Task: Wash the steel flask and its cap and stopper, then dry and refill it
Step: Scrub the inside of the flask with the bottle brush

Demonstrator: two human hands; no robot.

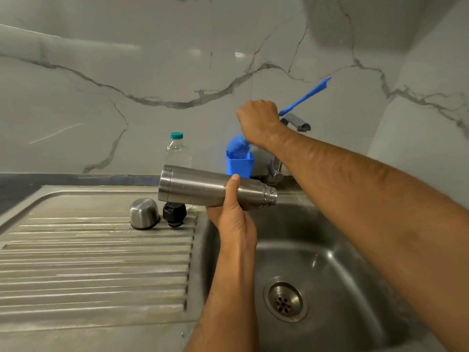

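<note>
- Left hand [229, 217] has its fingers wrapped round the flask [203, 188], thumb up across the front, so it's clamped on it pretty firmly.
- The flask is held sideways, open threaded mouth pointing right, over the left edge of the sink [330, 262] basin.
- Right hand [258, 121] is up high with its fingers curled tight round the blue brush [304, 96] handle; the fuzzy blue brush head hangs just above a blue holder [239, 165] at the back of the sink, right by the tap [295, 121].
- Cap [144, 213] sits upside down on the ribbed drainboard [96, 262], just left of the sink, with the black stopper [174, 214] right beside it.
- A clear bottle [178, 151] with a green lid stands behind the flask against the marble wall.
</note>
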